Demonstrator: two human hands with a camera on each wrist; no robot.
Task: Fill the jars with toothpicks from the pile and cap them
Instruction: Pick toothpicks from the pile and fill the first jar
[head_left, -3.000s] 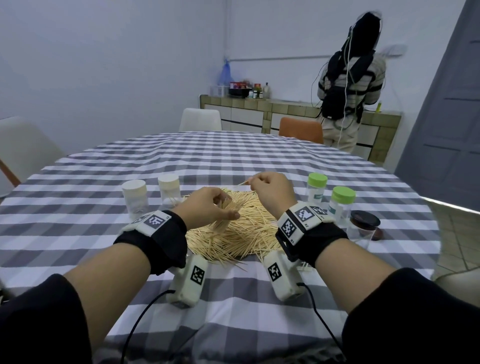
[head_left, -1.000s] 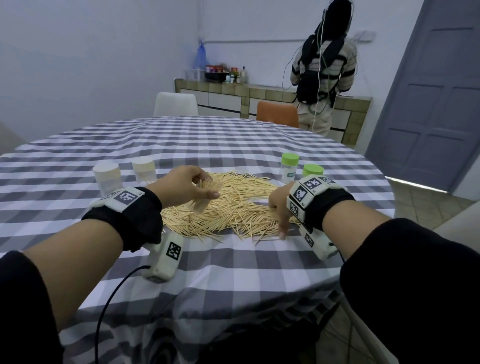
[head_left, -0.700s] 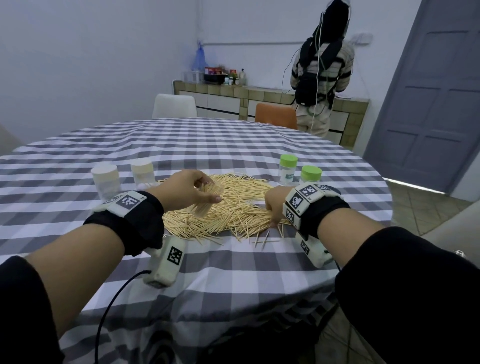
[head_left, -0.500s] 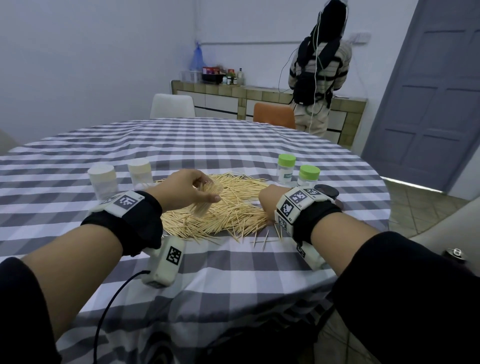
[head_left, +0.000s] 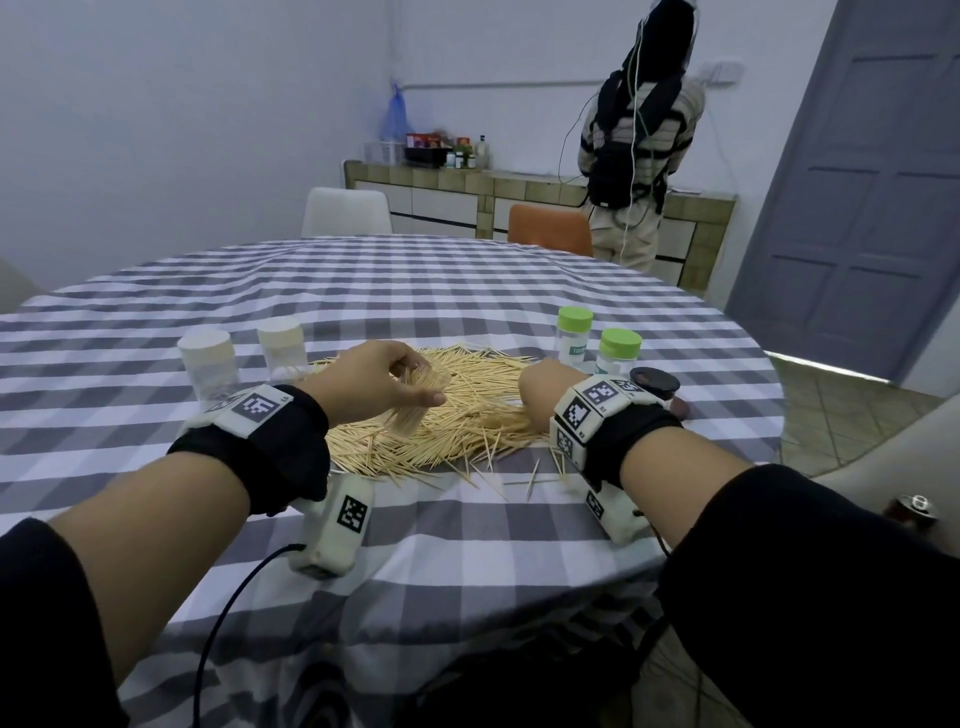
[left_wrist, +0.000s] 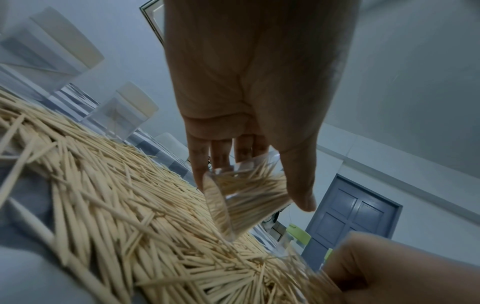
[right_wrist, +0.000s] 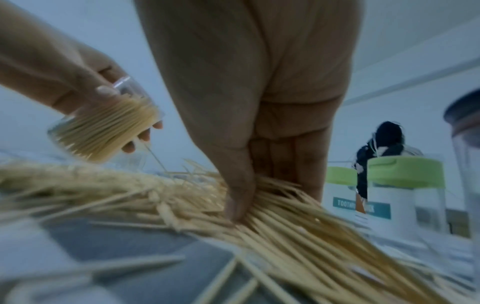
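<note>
**Loading the open jar: right hand gathering the next bunch**

Left hand (head_left: 371, 387) has thumb and fingers wrapped round a clear uncapped jar (left_wrist: 242, 192), held tilted above the toothpick pile (head_left: 441, 415), well stocked with toothpicks packed roughly parallel. The left wrist view puts the mouth up by the fingers and the base down toward the pile, though that's hard to confirm

Right hand (head_left: 540, 387) is down on the pile's 3 o'clock edge, thumb (right_wrist: 237, 197) and fingers pinching into a sheaf of toothpicks. How many are actually caught, can't tell, that view is blurred

Hands are apart, jar about 9 o'clock of the right hand

Other jars: two white-capped ones (head_left: 208, 358) at 10 o'clock of the pile, two green-capped ones (head_left: 618, 351) at 2 o'clock. A dark lid (head_left: 654, 382) sits just behind the right wrist, partly hidden, probably this jar's cap

How I'd do the step well:
- pinch only sticks that lie the same way, crossed ones jam at the mouth
- small bunch, since the jar looks close to full
- square the ends between thumb and fingers before lifting
- turn the mouth toward 3 o'clock to meet the bunch, keep the jar tilted so the contents stay bedded and don't spill out
- feed along the jar's axis, then shake to settle
- strays (head_left: 532, 475) at 5 o'clock on the tablecloth (head_left: 467, 291) can wait

Risk: overfilling leaves tips proud of the rim and the cap won't seat
</note>
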